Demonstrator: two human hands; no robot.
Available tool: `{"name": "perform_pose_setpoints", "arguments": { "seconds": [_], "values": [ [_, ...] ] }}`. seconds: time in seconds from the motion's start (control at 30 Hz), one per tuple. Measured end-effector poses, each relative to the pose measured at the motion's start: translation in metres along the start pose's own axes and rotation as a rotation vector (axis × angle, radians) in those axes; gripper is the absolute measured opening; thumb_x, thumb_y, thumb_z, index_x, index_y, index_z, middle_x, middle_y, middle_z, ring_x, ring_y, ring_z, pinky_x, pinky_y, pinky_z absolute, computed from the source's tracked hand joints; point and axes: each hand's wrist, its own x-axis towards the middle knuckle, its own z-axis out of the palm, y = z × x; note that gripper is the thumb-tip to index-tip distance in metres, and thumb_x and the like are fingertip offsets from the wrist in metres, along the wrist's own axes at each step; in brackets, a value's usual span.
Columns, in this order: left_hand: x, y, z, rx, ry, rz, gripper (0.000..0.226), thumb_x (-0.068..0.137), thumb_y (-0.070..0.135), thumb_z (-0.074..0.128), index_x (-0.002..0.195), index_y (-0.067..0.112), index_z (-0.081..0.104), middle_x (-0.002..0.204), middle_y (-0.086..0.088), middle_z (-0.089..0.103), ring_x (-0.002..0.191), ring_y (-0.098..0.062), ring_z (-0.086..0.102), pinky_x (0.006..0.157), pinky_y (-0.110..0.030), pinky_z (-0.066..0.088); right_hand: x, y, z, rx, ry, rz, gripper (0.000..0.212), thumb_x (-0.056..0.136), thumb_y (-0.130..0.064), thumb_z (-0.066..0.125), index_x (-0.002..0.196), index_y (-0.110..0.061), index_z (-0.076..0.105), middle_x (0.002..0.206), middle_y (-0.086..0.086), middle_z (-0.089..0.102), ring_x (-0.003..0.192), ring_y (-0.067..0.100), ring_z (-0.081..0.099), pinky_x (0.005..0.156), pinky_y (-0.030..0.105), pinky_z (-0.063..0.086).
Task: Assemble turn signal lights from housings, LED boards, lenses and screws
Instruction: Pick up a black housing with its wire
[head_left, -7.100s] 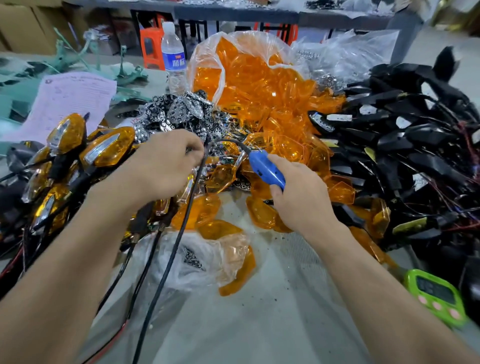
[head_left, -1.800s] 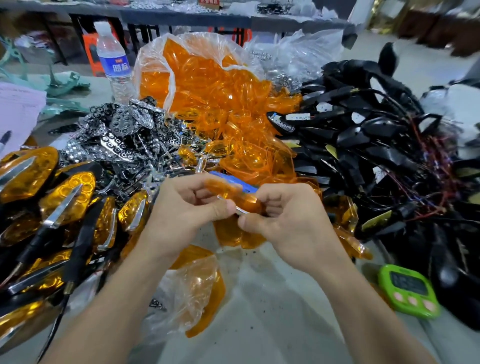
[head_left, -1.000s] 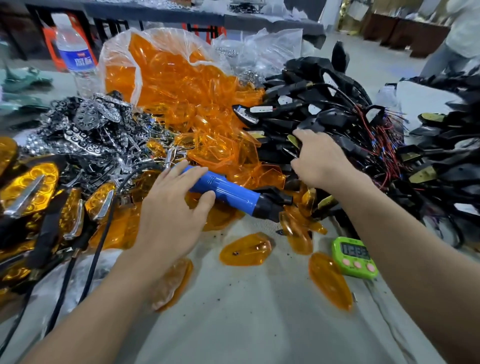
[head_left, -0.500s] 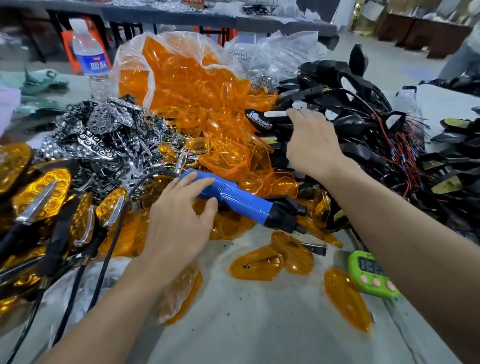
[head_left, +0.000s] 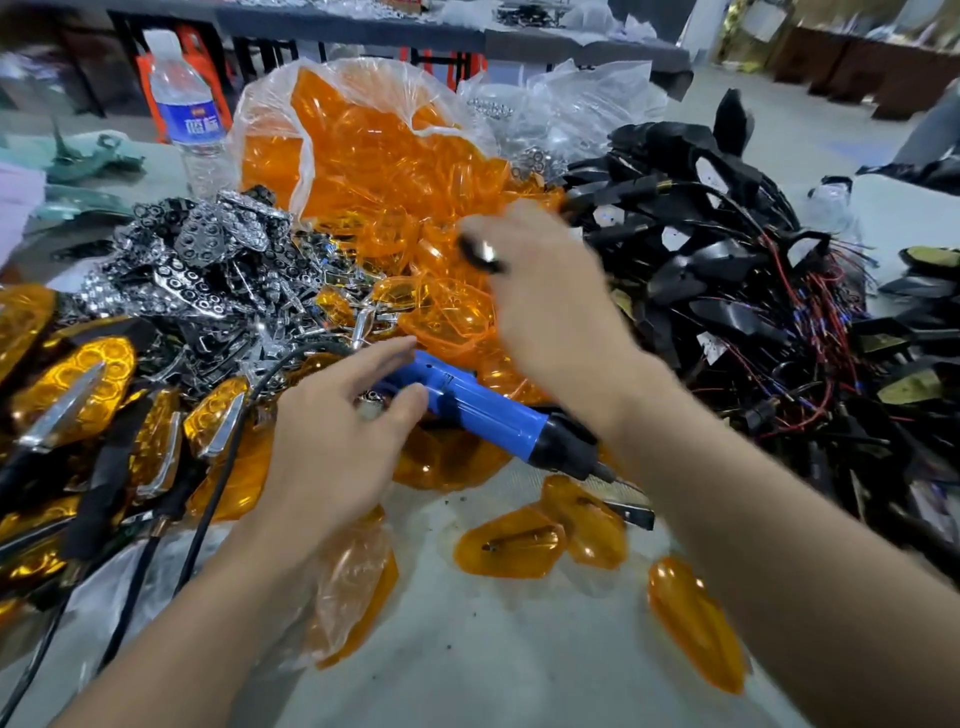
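One black housing (head_left: 478, 253) is being lifted clear of the wired heap of housings (head_left: 727, 270) at the table's right. It is being gripped in the curled fingers of the right hand (head_left: 550, 312), which is blurred by motion. Half a second earlier that hand was being pressed down onto the heap; the part is now being carried leftward, above the spilled amber lenses (head_left: 374, 171). By that sign a fresh light is judged to be starting, with board, lens and screws not yet joined to it. Below, the blue electric screwdriver (head_left: 483, 410) is being left lying on the lenses. Its rear end is being covered by the left hand (head_left: 327, 447), whose fingers are lying loose and nearly straight, gripping nothing that can be made out. Loose lenses (head_left: 511, 543) are being kept on the bare table (head_left: 467, 670) nearest the camera. Chrome parts (head_left: 208, 260) are being heaped at left-centre, and finished lights (head_left: 72, 384) are being stacked at the far left.
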Motion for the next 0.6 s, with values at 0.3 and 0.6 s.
{"name": "perform_pose_setpoints", "arguments": {
  "seconds": [0.3, 0.6],
  "values": [
    [0.014, 0.000, -0.014, -0.878, 0.060, -0.478, 0.035, 0.103, 0.018, 0.057, 0.077, 0.020, 0.080, 0.082, 0.000, 0.072, 0.072, -0.013, 0.067, 0.058, -0.024, 0.050, -0.032, -0.113, 0.014, 0.298, -0.215, 0.053, 0.054, 0.076, -0.001, 0.076, 0.128, -0.013, 0.069, 0.110, 0.007, 0.073, 0.109, 0.028, 0.062, 0.088, 0.033, 0.042],
    [0.023, 0.002, -0.027, -1.185, 0.273, -0.527, 0.013, 0.104, 0.018, 0.048, 0.100, 0.007, 0.053, 0.084, -0.010, 0.060, 0.055, -0.015, 0.052, 0.050, -0.025, 0.050, -0.012, -0.104, -0.033, 0.017, -0.436, 0.061, 0.008, 0.099, -0.032, 0.061, 0.104, -0.032, 0.067, 0.078, -0.008, 0.062, 0.065, 0.021, 0.055, 0.051, 0.032, 0.038]
  ]
}}
